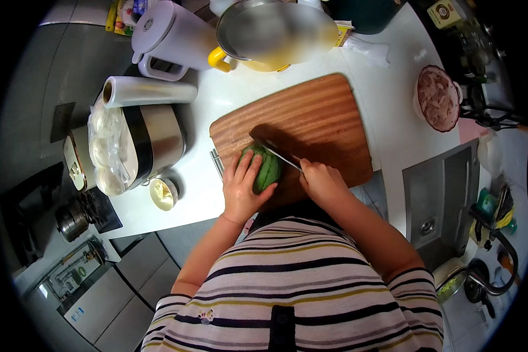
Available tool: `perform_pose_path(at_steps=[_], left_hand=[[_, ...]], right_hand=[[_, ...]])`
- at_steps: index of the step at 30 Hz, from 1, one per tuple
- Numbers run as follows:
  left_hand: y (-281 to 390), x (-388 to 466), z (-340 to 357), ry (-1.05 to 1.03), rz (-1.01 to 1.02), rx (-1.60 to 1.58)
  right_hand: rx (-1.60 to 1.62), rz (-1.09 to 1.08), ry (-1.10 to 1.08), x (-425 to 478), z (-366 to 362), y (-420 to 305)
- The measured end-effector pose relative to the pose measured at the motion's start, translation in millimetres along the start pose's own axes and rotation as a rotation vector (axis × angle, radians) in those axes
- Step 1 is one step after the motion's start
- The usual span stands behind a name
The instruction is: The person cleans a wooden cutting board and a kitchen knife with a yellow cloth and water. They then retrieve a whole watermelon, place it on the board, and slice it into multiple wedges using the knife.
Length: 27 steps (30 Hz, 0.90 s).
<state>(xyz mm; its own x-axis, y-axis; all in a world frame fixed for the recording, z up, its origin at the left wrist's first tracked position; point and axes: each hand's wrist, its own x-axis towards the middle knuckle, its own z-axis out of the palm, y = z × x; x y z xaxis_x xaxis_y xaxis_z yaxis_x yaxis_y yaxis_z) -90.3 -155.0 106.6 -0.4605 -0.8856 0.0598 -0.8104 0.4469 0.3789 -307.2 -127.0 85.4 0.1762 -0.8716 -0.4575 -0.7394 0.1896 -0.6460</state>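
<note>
A small green melon [268, 170] with darker streaks lies on the near left part of a brown wooden cutting board [308, 105]. My left hand [242, 187] presses on its left side, fingers spread over the rind and thumb at the near end. In my right hand [323, 180] is the handle of a kitchen knife [284, 159]. Its blade points away to the left, seen almost edge-on, at the upper right of the melon. Whether the edge has entered the rind I cannot tell. A dark shadow falls across the board beyond the blade.
Left of the board stand a small bowl [163, 194], a rice cooker [160, 136] and a plastic film roll [154, 91]. Behind it are a lilac pitcher [176, 35] and a yellow-handled metal pot [233, 33]. To the right, a bowl of sliced meat [438, 99] and the sink [431, 198].
</note>
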Motion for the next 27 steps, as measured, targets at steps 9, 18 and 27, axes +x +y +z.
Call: perform_pose_path(at_steps=[9, 18, 27], left_hand=[[-26, -10, -1, 0.029, 0.020, -0.104], [-38, 14, -6, -0.053, -0.301, -0.360], [11, -3, 10, 0.130, -0.310, -0.305]], right_hand=[[0.138, 0.034, 0.115, -15, 4, 21], [0.105, -0.042, 0.290, -28, -1, 23], [-0.082, -0.270, 0.313, -46, -11, 1]])
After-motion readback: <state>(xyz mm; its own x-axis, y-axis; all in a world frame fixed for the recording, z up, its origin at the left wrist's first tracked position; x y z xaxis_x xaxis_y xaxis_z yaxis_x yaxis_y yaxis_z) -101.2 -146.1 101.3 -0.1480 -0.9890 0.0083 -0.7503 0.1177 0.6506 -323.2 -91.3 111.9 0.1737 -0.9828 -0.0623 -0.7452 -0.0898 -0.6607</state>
